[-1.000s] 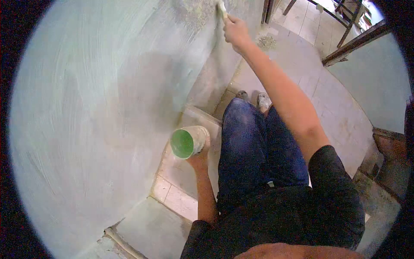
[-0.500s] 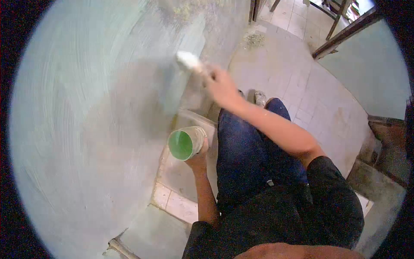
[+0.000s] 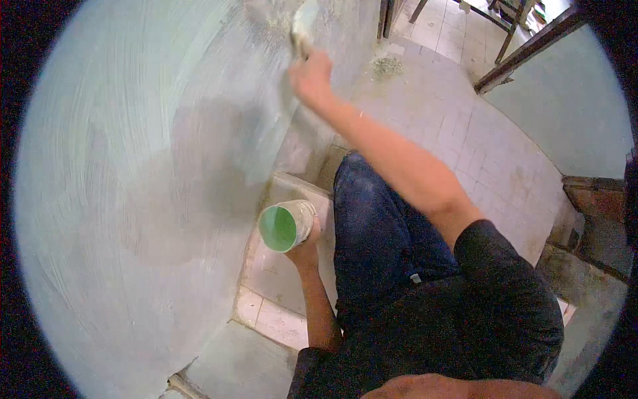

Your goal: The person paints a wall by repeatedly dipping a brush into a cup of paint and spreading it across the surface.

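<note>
My right hand point(image 3: 311, 74) is closed round the handle of a brush point(image 3: 302, 32), whose pale, blurred head lies against the upper part of the wall point(image 3: 153, 100). Pale green-white streaks cover much of that wall, with greyer patches between them. Lower down, my left hand point(image 3: 307, 245) is wrapped round the far side of a whitish cup point(image 3: 287, 226). The cup is tilted and shows a green inside; some of my left fingers are hidden behind it.
A tiled ledge point(image 3: 279, 279) runs below the cup beside my legs. Small debris point(image 3: 387, 68) lies on the tiled floor point(image 3: 465, 126). A dark wooden frame point(image 3: 525, 50) stands at the upper right, and a brown box-like object point(image 3: 598, 206) at the right.
My right hand and the brush have moved up and slightly left in view, with the brush head now higher on the wall. My left hand and the cup have hardly moved.
</note>
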The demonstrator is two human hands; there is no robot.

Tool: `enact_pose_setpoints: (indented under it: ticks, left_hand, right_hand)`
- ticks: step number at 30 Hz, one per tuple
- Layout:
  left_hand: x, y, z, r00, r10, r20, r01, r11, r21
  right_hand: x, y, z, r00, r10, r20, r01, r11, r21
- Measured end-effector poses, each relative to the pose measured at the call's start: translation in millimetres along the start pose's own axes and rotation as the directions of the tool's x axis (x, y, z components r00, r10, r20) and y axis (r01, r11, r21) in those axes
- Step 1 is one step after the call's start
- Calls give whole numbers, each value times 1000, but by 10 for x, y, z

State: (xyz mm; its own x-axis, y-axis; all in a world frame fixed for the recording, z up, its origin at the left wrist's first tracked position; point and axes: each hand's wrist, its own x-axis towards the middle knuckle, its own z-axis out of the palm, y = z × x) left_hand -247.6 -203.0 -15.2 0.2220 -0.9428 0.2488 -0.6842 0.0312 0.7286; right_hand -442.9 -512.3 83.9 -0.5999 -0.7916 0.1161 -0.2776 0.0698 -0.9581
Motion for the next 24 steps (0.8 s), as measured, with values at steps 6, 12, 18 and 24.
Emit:
enact_pose_setpoints:
  ticks: [6, 12, 18, 24]
  left_hand:
    - [64, 37, 112, 994, -105, -34, 97, 976, -196]
    - [-40, -70, 140, 984, -180, -5, 167, 921, -352]
    - [12, 219, 46, 988, -147, 54, 156, 951, -266]
    - [34, 69, 79, 988, -134, 79, 151, 947, -282]
  right_hand:
    - [-1149, -12, -569, 945, -101, 311, 61, 989, 137]
    - [95, 343, -750, 990, -26, 135, 37, 996, -80]
    - [1078, 111, -307, 999, 20, 39, -22, 997, 72]
    - [-421, -228, -391, 957, -149, 248, 140, 989, 53]
